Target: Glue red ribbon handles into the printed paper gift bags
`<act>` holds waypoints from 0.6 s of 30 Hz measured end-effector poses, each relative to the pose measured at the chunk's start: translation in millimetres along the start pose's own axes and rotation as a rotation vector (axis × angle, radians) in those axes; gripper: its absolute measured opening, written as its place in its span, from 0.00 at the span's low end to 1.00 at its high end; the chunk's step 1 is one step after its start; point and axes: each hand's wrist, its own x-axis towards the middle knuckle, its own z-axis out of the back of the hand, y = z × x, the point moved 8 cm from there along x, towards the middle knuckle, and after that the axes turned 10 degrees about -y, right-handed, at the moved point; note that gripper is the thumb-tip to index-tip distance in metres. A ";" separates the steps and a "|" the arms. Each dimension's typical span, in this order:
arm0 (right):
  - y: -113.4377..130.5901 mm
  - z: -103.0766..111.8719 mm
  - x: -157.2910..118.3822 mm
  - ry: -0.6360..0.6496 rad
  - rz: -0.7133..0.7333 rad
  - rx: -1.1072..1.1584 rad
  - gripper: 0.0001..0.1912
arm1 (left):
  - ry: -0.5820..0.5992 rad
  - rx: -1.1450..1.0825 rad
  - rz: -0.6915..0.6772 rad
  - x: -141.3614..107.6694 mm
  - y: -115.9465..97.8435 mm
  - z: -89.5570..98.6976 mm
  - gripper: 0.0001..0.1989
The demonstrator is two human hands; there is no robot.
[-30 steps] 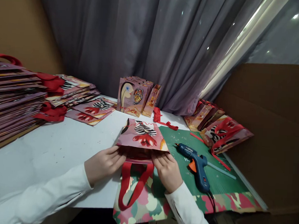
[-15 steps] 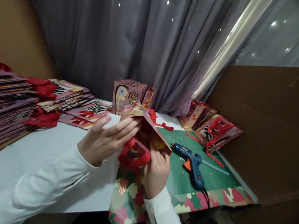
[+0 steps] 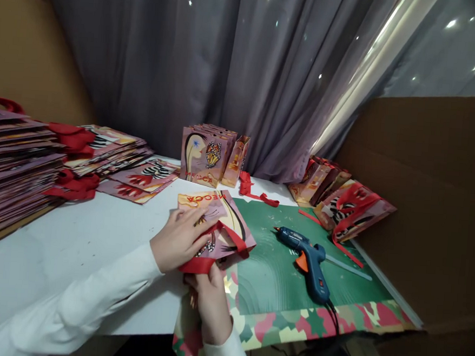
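Note:
A pink printed paper gift bag [image 3: 237, 215] with the lettering MECCA lies tilted in front of me, partly over the green mat [image 3: 262, 288]. Across its face runs a red ribbon handle [image 3: 236, 238]. My left hand [image 3: 179, 240] rests on the bag's printed face, palm down with fingers stretched out. At the near edge, beside the ribbon, my right hand [image 3: 212, 303] grips the bag with its thumb on top; the other fingertips are hidden underneath. A blue glue gun [image 3: 308, 264] with an orange trigger lies on the mat, to the right of both hands.
Tall stacks of flat bags [image 3: 16, 168] stand at left, with loose flat bags [image 3: 148, 178] beside them. Opened bags [image 3: 204, 159] stand at the back; more bags [image 3: 353, 210] lean against the right cardboard wall [image 3: 418, 212]. Red ribbon scraps [image 3: 268, 199] lie behind the mat.
The bag has turned from showing its open inside to lying with its printed face up. My left hand now lies flat on it, and my right hand has moved nearer and left.

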 end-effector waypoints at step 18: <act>185.8 138.2 249.2 -0.179 0.218 -1.191 0.11 | 0.389 0.047 0.220 89.4 131.9 -38.6 0.62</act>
